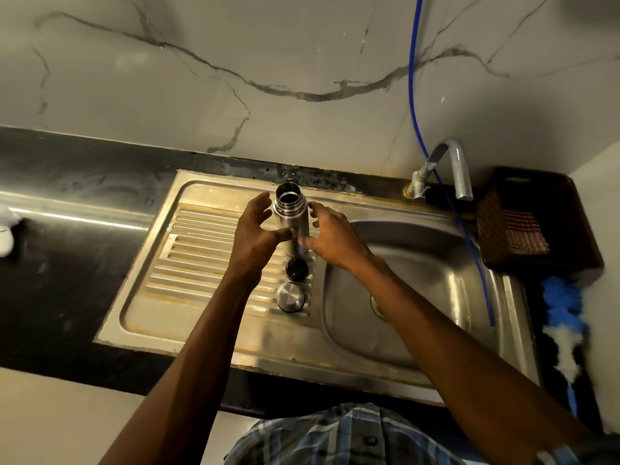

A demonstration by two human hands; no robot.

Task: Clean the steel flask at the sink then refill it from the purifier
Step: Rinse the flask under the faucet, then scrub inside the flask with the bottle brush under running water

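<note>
Head view: steel flask [292, 223] upright, open mouth up, on drainboard [201, 250]

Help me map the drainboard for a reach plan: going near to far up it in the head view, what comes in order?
Steel cap → black stopper → open steel flask, standing upright between both hands.

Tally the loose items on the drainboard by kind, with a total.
Flask: 1, upright, uncapped, between the left hand and right hand
Black stopper: 1
Steel cap: 1
Total: 3
</note>
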